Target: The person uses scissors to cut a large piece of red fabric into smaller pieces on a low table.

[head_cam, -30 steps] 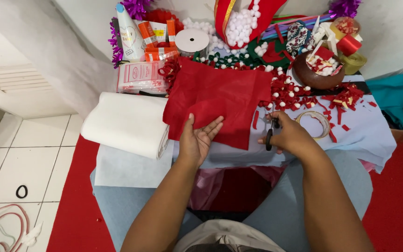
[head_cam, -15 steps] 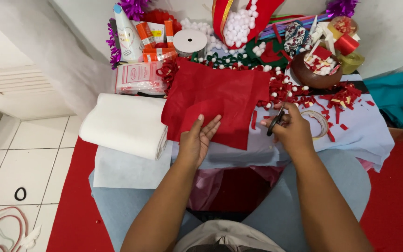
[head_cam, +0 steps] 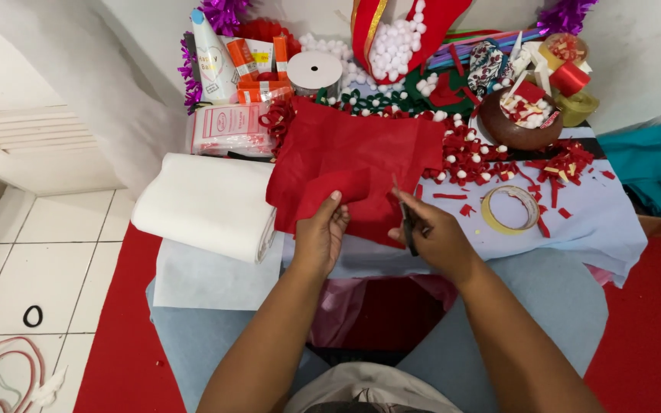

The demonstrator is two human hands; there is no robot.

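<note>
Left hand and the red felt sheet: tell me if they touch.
Touching. The head view shows the left hand pinching a folded edge of the red felt sheet, thumb on top.

The left hand (head_cam: 321, 233) pinches the near edge of a red felt sheet (head_cam: 353, 164), lifting a fold. The right hand (head_cam: 431, 237) grips dark scissors (head_cam: 407, 226) against the felt. A white roll (head_cam: 206, 205) lies just left.

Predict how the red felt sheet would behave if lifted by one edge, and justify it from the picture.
The red felt sheet is probably floppy: its near edge folds over where the left hand pinches it. It looks thin, so likely light. Its matte, fuzzy surface suggests it would not slip easily.
</note>
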